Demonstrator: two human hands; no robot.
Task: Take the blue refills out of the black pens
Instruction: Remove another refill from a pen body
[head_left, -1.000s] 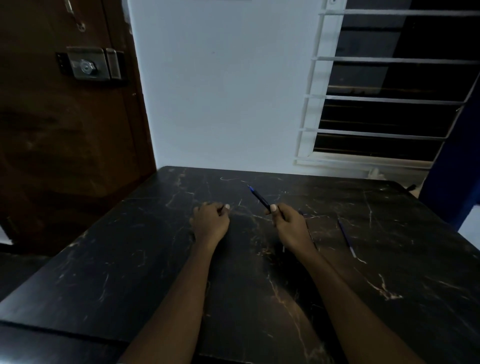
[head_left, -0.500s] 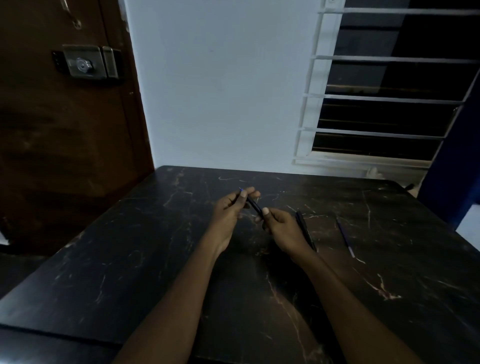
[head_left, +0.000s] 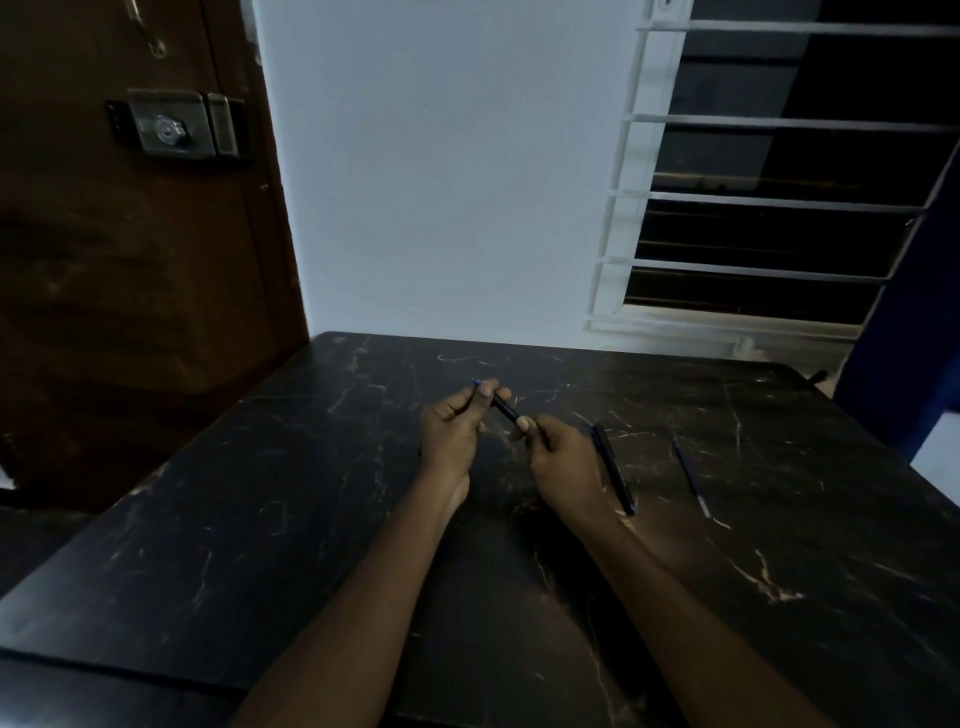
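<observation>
Two bare hands are meeting above the middle of a dark marble-patterned table (head_left: 260, 545), and between them they are holding one black pen (head_left: 505, 408) off the surface. The left hand (head_left: 452, 431) is curling closed around the far end of the pen, where a small blue tip (head_left: 476, 382) is poking out past the fingertips. The right hand (head_left: 563, 465) is closing its thumb and fingers on the near end of the same pen, so the pen is slanting from upper left down to lower right between the two grips. From this pose, the person is probably about to pull or twist the pen apart to free its refill, though the light is too dim to say whether any part is loosening. Just beside the right hand, a second black pen (head_left: 614, 469) is lying flat on the table, and it appears to be whole, with a trace of blue at its near end. Further right, well apart from the hands, a thin blue stick (head_left: 691, 477) is lying on the table; it is looking like a refill already taken out, though no empty pen body is showing anywhere in view. So the job is seeming partly done: perhaps one refill out, one pen in hand, one pen waiting. Behind the table, a pale wall, a wooden door with a metal lock (head_left: 174, 127) and a barred window (head_left: 779, 197) are filling the background.
</observation>
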